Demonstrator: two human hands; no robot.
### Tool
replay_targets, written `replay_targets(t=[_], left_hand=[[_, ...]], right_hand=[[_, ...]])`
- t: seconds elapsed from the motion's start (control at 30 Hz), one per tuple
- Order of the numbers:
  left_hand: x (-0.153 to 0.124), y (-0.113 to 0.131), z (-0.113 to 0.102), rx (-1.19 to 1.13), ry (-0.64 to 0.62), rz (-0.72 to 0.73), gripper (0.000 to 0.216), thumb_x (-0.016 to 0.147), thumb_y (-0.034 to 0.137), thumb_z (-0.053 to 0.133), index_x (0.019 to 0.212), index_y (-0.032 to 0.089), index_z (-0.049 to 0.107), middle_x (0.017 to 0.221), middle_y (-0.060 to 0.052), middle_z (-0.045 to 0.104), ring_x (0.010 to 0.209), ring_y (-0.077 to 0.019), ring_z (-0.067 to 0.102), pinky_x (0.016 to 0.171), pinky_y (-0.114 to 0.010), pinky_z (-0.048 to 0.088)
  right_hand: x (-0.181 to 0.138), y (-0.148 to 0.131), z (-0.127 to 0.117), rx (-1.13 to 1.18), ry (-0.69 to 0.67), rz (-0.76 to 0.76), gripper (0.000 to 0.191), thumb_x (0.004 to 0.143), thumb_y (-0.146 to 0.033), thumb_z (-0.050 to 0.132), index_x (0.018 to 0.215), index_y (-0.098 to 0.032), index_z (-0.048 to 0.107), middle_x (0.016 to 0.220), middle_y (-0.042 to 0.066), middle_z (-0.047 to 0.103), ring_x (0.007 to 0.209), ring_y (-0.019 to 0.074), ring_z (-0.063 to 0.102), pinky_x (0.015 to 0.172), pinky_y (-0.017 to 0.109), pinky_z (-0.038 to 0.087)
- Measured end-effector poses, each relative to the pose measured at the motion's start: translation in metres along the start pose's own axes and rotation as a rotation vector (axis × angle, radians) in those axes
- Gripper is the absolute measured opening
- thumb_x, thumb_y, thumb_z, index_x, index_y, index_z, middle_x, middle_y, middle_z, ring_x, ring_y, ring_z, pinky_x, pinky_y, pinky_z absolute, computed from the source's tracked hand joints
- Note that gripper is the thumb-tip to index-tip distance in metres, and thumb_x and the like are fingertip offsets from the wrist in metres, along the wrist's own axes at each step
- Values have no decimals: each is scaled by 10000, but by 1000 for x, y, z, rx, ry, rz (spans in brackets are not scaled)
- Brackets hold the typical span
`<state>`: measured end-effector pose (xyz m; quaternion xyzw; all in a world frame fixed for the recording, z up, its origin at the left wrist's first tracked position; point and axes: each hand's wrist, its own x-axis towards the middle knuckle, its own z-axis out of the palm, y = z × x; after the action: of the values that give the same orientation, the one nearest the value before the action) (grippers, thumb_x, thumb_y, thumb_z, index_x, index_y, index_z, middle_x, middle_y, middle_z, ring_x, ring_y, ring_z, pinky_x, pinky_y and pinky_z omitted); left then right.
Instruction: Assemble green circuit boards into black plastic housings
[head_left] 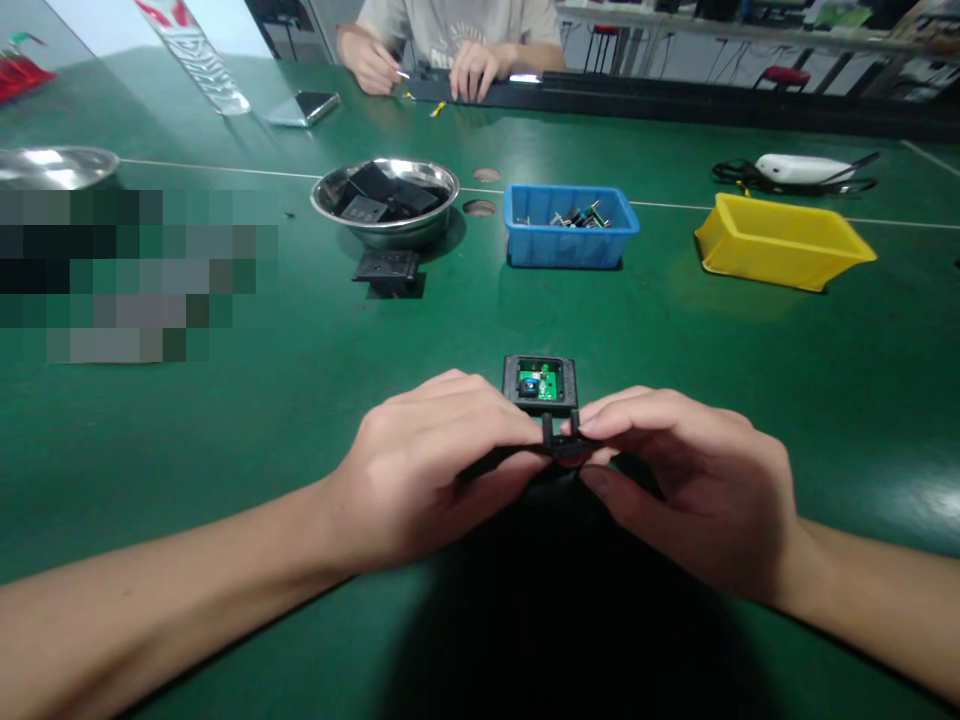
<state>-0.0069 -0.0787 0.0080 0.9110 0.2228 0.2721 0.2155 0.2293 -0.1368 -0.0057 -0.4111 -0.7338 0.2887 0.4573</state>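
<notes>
My left hand (435,465) and my right hand (686,480) meet at the middle of the green table, fingers pinched together on a small black plastic part (561,440) between them. Just beyond the fingertips lies an open black square housing (540,382) with a green circuit board inside. Most of the pinched part is hidden by my fingers.
A steel bowl (385,200) of black housings stands at the back left, one more black housing (387,268) in front of it. A blue bin (570,228) of small parts and a yellow bin (780,243) stand to the right. Across the table another person's hands (472,68) work.
</notes>
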Motion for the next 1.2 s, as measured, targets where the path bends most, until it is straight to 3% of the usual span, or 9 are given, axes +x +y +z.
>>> replay_targets(t=[0.1, 0.2, 0.37, 0.5, 0.63, 0.8, 0.9, 1.07, 1.2], left_hand=[[-1, -1, 2, 26, 25, 48, 131, 1004, 204, 591, 1041, 251, 708, 904, -18, 791, 850, -155, 739, 823, -290, 554], [-1, -3, 4, 70, 94, 75, 84, 994, 242, 650, 1063, 234, 697, 925, -23, 788, 854, -152, 736, 825, -282, 561], [1, -7, 2, 163, 199, 103, 382, 928, 339, 770, 1261, 194, 652, 1119, -90, 767, 988, -194, 728, 882, -319, 585], [1, -6, 1, 186, 179, 109, 349, 954, 321, 732, 1286, 229, 670, 1156, -91, 757, 1027, -205, 720, 880, -327, 588], [1, -5, -1, 190, 162, 85, 332, 940, 382, 750, 1236, 240, 704, 1094, -84, 767, 994, -213, 725, 861, -344, 589], [2, -9, -3, 158, 172, 55, 355, 919, 438, 769, 1203, 231, 717, 1047, -79, 774, 952, -212, 726, 847, -352, 585], [1, -9, -3, 151, 182, 32, 353, 926, 453, 757, 1201, 235, 721, 1040, -75, 777, 947, -212, 726, 842, -356, 583], [1, -9, -2, 142, 157, 25, 359, 936, 481, 736, 1203, 241, 724, 1050, -74, 777, 975, -222, 723, 870, -368, 576], [4, -14, -2, 170, 140, -39, 448, 941, 531, 706, 1271, 228, 693, 1152, -96, 757, 1074, -256, 700, 975, -405, 548]], right_hand=[[5, 2, -2, -87, 11, -12, 134, 888, -144, 738, 985, -236, 753, 906, 31, 811, 804, 180, 775, 693, 279, 619], [9, 0, -2, -88, 70, 116, 87, 871, -183, 776, 942, -232, 782, 838, 15, 808, 702, 160, 759, 632, 254, 613], [12, -2, 0, 80, 169, 323, 101, 817, -213, 826, 913, -215, 796, 727, 0, 774, 581, 138, 713, 541, 231, 588], [12, -2, 2, 138, 140, 336, 110, 798, -206, 840, 899, -216, 797, 712, 1, 758, 563, 130, 689, 511, 224, 561], [10, 0, -1, 97, 81, 267, 144, 850, -226, 805, 994, -229, 794, 746, 3, 750, 578, 124, 667, 536, 239, 556], [14, 11, -12, -98, -58, -19, 377, 852, -312, 819, 1220, -266, 748, 928, 44, 754, 766, 188, 693, 698, 331, 595], [16, 15, -16, -228, -82, -114, 430, 836, -352, 835, 1248, -281, 733, 1007, 62, 756, 863, 226, 701, 755, 366, 595], [16, 13, -14, -281, -78, -166, 381, 831, -339, 831, 1199, -283, 747, 1043, 72, 759, 934, 247, 699, 795, 387, 596], [18, 14, -14, -243, -5, -71, 325, 824, -308, 825, 1140, -265, 762, 1030, 65, 749, 916, 231, 689, 789, 369, 585]])
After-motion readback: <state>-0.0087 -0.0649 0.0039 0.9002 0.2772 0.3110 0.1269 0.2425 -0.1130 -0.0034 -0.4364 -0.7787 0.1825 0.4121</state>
